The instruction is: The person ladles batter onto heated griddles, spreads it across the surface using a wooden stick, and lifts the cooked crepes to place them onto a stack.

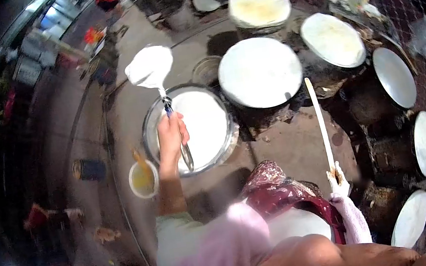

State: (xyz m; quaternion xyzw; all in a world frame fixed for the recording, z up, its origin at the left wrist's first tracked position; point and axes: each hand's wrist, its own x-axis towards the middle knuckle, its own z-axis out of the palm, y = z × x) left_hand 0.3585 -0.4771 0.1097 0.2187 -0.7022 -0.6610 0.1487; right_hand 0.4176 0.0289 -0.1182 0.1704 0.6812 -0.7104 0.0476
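Gray ground [297,136] lay under it all, with round pots set in a curve at the right. Left hand [170,134] was closed around the handle of a ladle [151,67]. Its head, coated white, was past the far rim of a big bowl [147,129] of white mix. Right hand [339,182] was a pale blur at the low end of a stick [320,121]; I could not tell if it gripped. Near the bowl stood a small cup [134,185] with yellow stuff and a pot [260,72] with a white top.
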